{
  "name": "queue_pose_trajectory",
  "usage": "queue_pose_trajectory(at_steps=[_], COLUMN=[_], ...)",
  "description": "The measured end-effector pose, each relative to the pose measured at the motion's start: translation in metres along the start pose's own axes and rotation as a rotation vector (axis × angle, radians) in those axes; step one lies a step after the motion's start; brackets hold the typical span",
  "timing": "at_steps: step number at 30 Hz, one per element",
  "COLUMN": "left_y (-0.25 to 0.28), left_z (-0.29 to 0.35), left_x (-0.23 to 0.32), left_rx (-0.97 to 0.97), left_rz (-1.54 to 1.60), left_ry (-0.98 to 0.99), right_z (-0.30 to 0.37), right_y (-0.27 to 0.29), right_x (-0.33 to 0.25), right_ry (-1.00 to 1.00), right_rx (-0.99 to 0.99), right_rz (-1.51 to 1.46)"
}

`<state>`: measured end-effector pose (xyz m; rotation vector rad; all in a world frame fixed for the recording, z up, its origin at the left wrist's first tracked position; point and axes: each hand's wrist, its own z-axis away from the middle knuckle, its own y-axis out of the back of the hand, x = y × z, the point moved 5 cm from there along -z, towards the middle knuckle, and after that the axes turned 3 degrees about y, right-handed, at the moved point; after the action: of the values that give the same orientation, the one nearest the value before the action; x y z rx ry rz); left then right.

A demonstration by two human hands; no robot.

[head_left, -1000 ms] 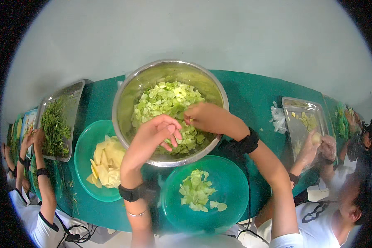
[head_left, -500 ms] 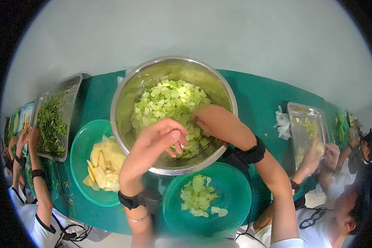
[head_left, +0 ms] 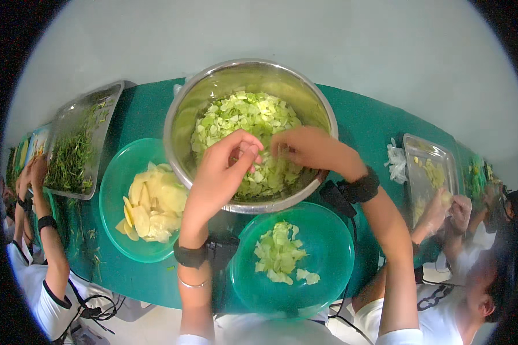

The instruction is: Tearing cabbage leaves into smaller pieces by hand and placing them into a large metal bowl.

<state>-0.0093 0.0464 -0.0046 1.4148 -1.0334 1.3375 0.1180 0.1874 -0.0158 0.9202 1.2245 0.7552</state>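
Observation:
A large steel bowl [head_left: 181, 95] holds a heap of torn pale green leaf pieces [head_left: 242, 118]. Above its near part, my left hand [head_left: 230, 158] is closed with thumb and fingertips together; whatever it pinches is too small to make out. Facing it across a small gap, my right hand [head_left: 311, 146] has its fingers bent down and drawn together, slightly blurred, their tips partly hidden. Close to me, below the steel bowl, a green plastic bowl [head_left: 328, 270] contains a few more leaf pieces [head_left: 279, 253].
To the left stands a green bowl [head_left: 112, 213] of pale yellow slices [head_left: 152, 204]. Beyond it, a metal tray [head_left: 112, 109] carries cut green stalks [head_left: 75, 158]. At right, a gloved person handles food over another tray [head_left: 431, 149], near a crumpled plastic bag [head_left: 395, 161]. Another person works far left.
My view has tilted, so the bowls sit higher in the picture. Both hands stay over the steel bowl; my left hand's fingers have curled in from a looser, more spread pose.

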Motion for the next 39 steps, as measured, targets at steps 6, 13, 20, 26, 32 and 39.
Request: queue_pose_trajectory(at_steps=[6,13,20,26,32,39], left_y=[0.003,0.0,-0.002,0.003,-0.001,0.001], left_z=[0.004,0.001,0.002,0.004,0.003,0.003], left_x=[0.001,0.0,0.003,0.002,0.004,0.003], left_rx=[-0.048,-0.088,-0.083,-0.094,-0.117,-0.099], left_rz=[0.038,0.027,0.067,0.062,0.047,0.076], left_ry=[-0.009,-0.057,-0.054,-0.034,-0.032,0.017], right_z=[0.006,-0.003,0.003,0.001,0.006,0.001], right_y=[0.014,0.007,-0.007,-0.002,0.005,0.01], right_x=[-0.01,-0.007,-0.011,-0.013,0.017,0.008], right_ry=[-0.043,0.008,-0.075,-0.065,-0.108,-0.115], right_rx=[0.062,0.008,-0.176,-0.218,-0.086,0.022], right_rz=[0.061,0.156,0.147,0.172,0.289,0.217])
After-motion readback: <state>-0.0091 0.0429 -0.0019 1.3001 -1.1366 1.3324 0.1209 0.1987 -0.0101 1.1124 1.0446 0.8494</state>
